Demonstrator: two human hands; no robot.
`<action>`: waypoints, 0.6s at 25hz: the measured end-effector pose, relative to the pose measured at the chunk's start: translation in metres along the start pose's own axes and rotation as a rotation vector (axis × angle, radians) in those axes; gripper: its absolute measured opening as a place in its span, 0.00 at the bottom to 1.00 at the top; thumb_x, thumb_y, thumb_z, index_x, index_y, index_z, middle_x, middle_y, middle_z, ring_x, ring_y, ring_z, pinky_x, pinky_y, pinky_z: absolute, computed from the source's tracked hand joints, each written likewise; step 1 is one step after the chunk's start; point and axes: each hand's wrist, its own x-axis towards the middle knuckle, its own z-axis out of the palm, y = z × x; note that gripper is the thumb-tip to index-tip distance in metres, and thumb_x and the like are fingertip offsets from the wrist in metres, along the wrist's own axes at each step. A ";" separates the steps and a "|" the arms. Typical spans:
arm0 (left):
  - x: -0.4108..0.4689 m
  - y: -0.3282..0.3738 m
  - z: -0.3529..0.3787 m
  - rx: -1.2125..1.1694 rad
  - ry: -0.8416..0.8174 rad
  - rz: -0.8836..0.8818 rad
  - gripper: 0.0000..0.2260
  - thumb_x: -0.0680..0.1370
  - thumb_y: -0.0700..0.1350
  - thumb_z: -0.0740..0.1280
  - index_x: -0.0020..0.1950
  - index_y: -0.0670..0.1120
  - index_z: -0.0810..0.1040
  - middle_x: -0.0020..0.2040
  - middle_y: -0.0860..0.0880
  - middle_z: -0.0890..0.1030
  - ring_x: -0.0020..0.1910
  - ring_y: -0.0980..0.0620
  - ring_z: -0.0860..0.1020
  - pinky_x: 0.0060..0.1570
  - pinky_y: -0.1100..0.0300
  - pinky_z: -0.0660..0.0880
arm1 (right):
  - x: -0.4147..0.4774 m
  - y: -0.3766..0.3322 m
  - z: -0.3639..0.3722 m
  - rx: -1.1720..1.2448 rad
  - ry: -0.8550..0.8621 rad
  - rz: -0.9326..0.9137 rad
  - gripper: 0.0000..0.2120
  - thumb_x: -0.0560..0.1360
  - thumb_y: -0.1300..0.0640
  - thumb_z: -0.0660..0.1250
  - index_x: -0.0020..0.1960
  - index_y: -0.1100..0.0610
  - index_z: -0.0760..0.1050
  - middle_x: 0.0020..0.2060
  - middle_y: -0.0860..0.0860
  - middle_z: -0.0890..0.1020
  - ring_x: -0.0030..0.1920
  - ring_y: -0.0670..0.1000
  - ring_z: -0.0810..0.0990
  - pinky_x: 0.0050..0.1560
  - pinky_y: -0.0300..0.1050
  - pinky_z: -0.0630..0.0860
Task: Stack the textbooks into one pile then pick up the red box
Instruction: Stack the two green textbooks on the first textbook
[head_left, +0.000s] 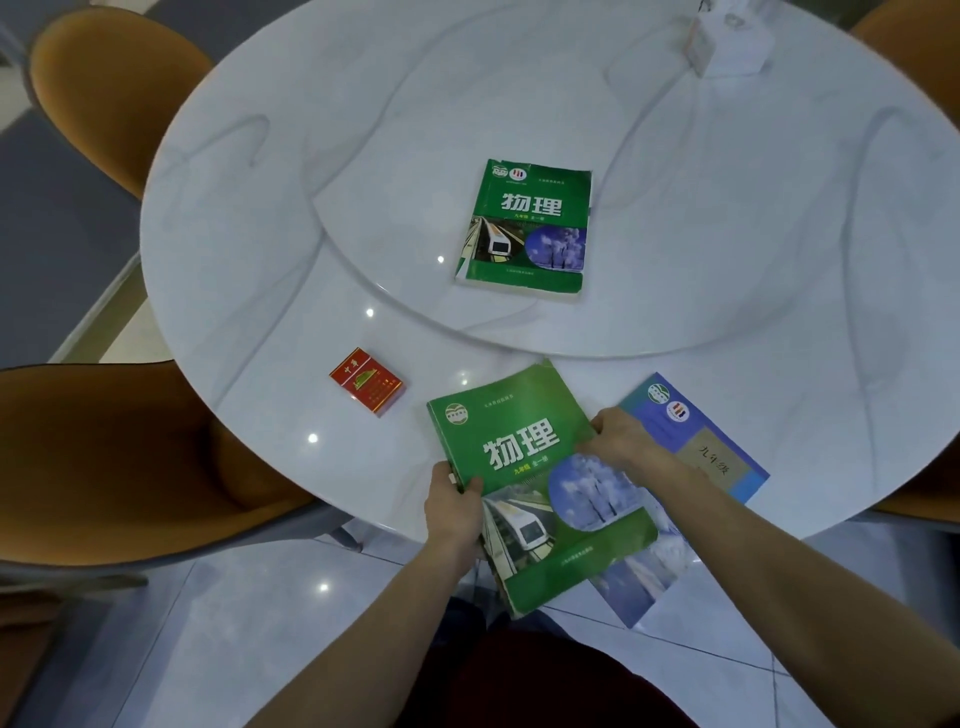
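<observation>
Both my forearms enter from the lower edge and converge toward the middle, bare to the elbow. My left hand (453, 512) is closed in a pinch: thumb on top, pointing right, fingers curled under and out of sight, wrist nearly straight with the forearm. My right hand (621, 436) sits farther forward and higher in view, back of the hand up, knuckles bent, fingertips tucked down and clamped, wrist turned slightly inward. The right arm runs long and diagonal from the lower right corner. The hands are apart, not touching.
</observation>
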 end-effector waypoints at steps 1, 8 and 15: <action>-0.004 -0.002 -0.002 -0.001 0.002 0.035 0.12 0.79 0.38 0.60 0.61 0.46 0.69 0.57 0.43 0.79 0.51 0.45 0.76 0.56 0.50 0.75 | -0.003 0.004 0.003 0.048 0.000 -0.003 0.10 0.70 0.59 0.69 0.45 0.66 0.75 0.37 0.57 0.76 0.38 0.53 0.75 0.34 0.39 0.69; -0.015 0.011 -0.023 -0.013 0.008 0.213 0.16 0.79 0.37 0.60 0.66 0.48 0.71 0.59 0.44 0.81 0.54 0.46 0.79 0.59 0.52 0.75 | -0.033 0.010 -0.005 0.439 -0.023 -0.056 0.08 0.72 0.62 0.70 0.38 0.55 0.73 0.44 0.60 0.79 0.33 0.48 0.72 0.32 0.38 0.66; 0.002 0.097 -0.023 -0.010 -0.058 0.406 0.17 0.79 0.37 0.61 0.67 0.46 0.71 0.58 0.44 0.82 0.54 0.47 0.81 0.59 0.52 0.76 | -0.038 -0.027 -0.059 0.683 0.059 -0.162 0.05 0.73 0.66 0.68 0.45 0.59 0.74 0.35 0.54 0.78 0.32 0.50 0.74 0.32 0.41 0.69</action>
